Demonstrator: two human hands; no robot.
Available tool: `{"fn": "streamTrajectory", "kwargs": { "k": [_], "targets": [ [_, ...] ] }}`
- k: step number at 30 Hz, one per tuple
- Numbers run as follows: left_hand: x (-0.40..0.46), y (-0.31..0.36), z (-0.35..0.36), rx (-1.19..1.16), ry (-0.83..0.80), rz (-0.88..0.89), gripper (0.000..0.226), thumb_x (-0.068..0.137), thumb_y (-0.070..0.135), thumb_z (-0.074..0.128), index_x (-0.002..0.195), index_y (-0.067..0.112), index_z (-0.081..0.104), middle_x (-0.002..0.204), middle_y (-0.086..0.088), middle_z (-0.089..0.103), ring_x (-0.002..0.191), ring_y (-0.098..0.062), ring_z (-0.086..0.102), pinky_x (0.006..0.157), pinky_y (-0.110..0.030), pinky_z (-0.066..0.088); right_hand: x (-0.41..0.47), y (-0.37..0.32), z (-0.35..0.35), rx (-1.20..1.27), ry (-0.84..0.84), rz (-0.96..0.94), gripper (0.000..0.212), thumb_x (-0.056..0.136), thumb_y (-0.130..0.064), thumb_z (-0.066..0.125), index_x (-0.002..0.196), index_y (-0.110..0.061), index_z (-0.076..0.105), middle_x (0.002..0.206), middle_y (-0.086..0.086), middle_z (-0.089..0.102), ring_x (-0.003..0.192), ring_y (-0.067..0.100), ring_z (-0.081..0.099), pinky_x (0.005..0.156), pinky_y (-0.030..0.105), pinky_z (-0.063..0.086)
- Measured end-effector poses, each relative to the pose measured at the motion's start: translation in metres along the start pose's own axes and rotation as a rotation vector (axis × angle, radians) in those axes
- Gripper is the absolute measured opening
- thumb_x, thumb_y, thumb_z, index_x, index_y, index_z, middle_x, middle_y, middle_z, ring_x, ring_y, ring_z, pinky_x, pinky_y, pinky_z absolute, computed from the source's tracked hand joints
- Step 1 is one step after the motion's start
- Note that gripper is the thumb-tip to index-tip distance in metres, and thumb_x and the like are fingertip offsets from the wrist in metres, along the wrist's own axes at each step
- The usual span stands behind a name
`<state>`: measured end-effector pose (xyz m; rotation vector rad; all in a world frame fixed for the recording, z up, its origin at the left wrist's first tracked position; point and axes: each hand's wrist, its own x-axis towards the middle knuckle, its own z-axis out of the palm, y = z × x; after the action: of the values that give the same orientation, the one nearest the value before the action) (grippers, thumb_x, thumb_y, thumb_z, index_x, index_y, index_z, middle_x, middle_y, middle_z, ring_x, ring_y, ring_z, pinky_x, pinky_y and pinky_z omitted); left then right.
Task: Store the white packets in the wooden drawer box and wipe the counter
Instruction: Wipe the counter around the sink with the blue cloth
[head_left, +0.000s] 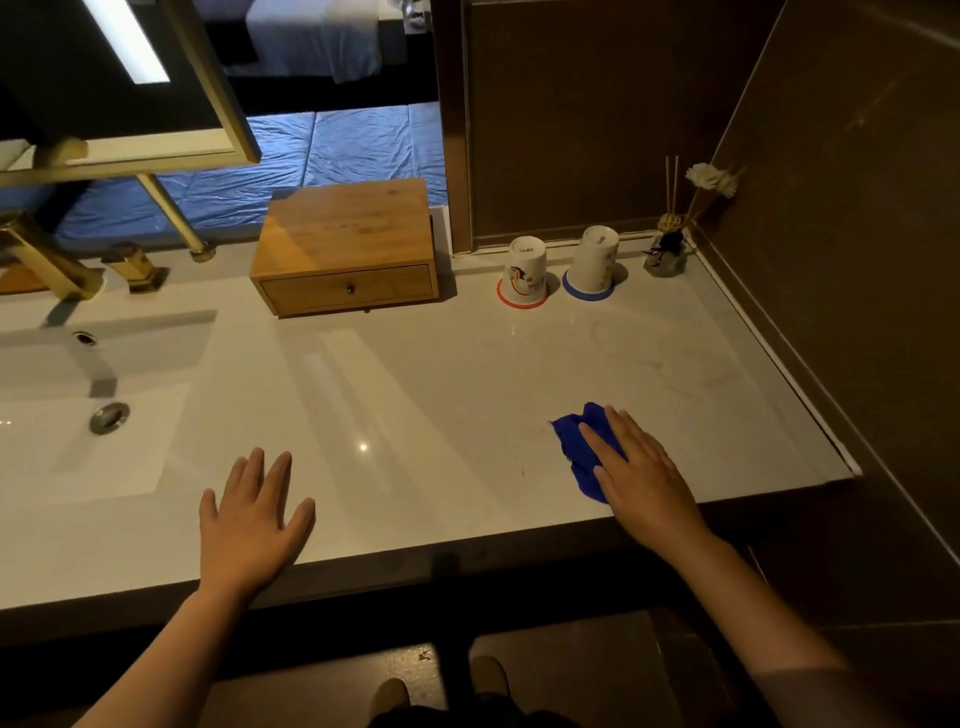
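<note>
right hand (641, 470) presses blue cloth (581, 447) flat; left hand (251, 525) hovers, fingers (280, 480) spread.

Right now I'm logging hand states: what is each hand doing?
Left hand: open, fingers spread flat on the counter.
Right hand: open, fingers pressing the blue cloth.

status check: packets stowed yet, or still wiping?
Looks done: no white packets show on the counter, and the wooden drawer box has its drawer closed. In hand: the right hand presses a blue cloth flat on the counter near its front right edge; the left hand rests open on the counter. Left: how much is already wiped cannot be told.
</note>
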<state>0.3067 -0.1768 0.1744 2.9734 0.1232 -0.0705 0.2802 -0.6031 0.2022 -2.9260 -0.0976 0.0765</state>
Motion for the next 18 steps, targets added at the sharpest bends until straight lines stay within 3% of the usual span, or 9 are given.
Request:
{"fn": "streamTrajectory", "kwargs": {
  "k": [4,7,12,18],
  "targets": [
    [0.0,0.0,-0.001,0.004,0.0,-0.003,0.078,0.077,0.064,0.017,0.146,0.028,0.024,0.159,-0.006,0.015,0.147,-0.023,0.008,0.115,-0.053,0.008,-0.002,0.005,0.014,-0.011,-0.095,0.017,0.072,0.095,-0.049,0.03,0.136,-0.036,-0.027,0.151,-0.002,-0.028,0.143,0.019,-0.019,0.115,0.035,-0.004],
    [0.001,-0.001,0.001,0.009,-0.002,-0.002,0.076,0.079,0.063,0.018,0.147,0.029,0.022,0.159,-0.005,0.014,0.147,-0.022,0.007,0.115,-0.053,0.007,0.002,0.004,0.019,-0.033,-0.121,0.03,0.076,0.088,-0.064,0.024,0.132,-0.04,-0.033,0.145,-0.002,-0.038,0.138,0.018,-0.03,0.114,0.038,-0.01],
    [0.001,-0.001,0.0,0.012,-0.017,0.003,0.073,0.082,0.062,0.021,0.147,0.029,0.02,0.159,-0.005,0.012,0.147,-0.023,0.006,0.115,-0.054,0.007,0.006,0.001,0.017,0.011,-0.148,0.054,0.071,0.086,-0.067,0.027,0.142,-0.043,-0.01,0.149,-0.002,-0.032,0.142,0.019,-0.023,0.115,0.04,-0.008],
    [0.001,-0.001,-0.006,-0.012,-0.077,0.011,0.074,0.082,0.062,0.021,0.148,0.029,0.016,0.16,-0.004,0.006,0.147,-0.022,0.0,0.116,-0.054,0.004,0.008,-0.02,0.009,0.049,-0.032,0.159,0.057,0.092,-0.053,0.034,0.144,-0.033,0.024,0.159,0.009,0.004,0.145,0.025,0.001,0.117,0.046,0.003]
  ]
}}
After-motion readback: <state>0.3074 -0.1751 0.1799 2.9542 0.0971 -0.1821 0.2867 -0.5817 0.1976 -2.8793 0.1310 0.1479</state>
